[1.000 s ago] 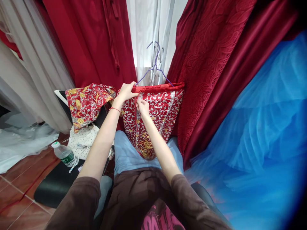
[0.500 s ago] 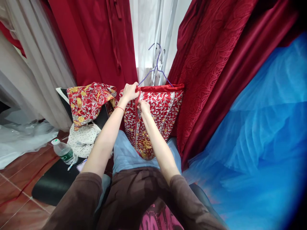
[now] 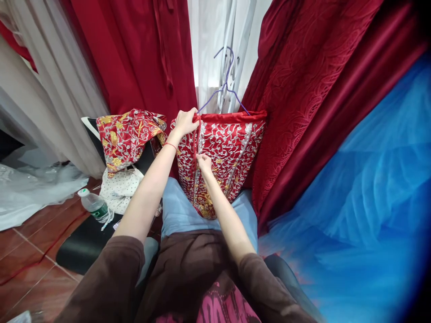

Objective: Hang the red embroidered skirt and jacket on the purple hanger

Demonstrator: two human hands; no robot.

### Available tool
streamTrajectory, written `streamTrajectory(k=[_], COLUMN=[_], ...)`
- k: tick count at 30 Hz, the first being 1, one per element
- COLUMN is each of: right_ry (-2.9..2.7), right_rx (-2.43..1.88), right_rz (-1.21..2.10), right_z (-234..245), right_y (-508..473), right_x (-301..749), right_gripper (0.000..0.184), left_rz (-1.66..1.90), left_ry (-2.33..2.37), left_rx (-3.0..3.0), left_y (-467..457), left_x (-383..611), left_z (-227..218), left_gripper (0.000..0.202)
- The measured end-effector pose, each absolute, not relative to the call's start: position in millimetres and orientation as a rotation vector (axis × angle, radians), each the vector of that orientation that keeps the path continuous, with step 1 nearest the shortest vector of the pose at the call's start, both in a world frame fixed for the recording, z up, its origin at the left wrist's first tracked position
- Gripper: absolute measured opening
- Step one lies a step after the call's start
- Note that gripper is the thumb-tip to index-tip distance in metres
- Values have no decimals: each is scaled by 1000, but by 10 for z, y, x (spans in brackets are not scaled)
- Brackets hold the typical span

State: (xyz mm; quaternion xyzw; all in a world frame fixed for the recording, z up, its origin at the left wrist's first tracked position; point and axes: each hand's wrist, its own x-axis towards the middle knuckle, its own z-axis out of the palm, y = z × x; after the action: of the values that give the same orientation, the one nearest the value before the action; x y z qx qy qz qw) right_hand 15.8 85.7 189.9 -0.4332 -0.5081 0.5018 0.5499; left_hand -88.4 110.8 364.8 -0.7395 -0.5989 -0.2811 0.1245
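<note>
A red skirt-like garment (image 3: 222, 152), embroidered in silver and gold, hangs from a purple wire hanger (image 3: 226, 85) and reaches down between my knees. My left hand (image 3: 185, 122) is closed around the garment's top edge at its left corner, by the hanger's end. A thin red cord (image 3: 195, 139) runs down the garment's front from beneath that hand. Lower down, my right hand (image 3: 204, 162) pinches the cord against or just in front of the embroidery. The cord's end is too small to make out.
Beside me on the left, a black chair (image 3: 84, 246) holds a water bottle (image 3: 93, 204), a dotted white cloth (image 3: 119, 188) and another embroidered red piece (image 3: 126, 137). Dark red gowns (image 3: 303, 89) hang ahead, and blue tulle (image 3: 363, 224) spreads at the right.
My right hand has slid down along the cord, away from my left hand. The left hand keeps its hold at the top corner. The camera view has shifted slightly.
</note>
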Motion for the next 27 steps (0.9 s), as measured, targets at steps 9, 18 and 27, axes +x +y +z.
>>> streamTrajectory(k=[9,18,27], right_ry=[-1378,-1729,-2557], right_rx=[-1233,-1356,-1642], right_rz=[1087,-340,-686], right_z=[1753,3165,3753], right_y=[542,1037,1292], right_x=[290,1282,2536], right_gripper=[26,35,32], left_rz=[-835,-759,-870], left_ry=[-1694,-1713,-1664], left_rx=[-2122,-2124,-2111], left_y=[1068,971,964], left_x=[-872,-890,-875], left_z=[3616,3686,3613], left_gripper=[38,40,43])
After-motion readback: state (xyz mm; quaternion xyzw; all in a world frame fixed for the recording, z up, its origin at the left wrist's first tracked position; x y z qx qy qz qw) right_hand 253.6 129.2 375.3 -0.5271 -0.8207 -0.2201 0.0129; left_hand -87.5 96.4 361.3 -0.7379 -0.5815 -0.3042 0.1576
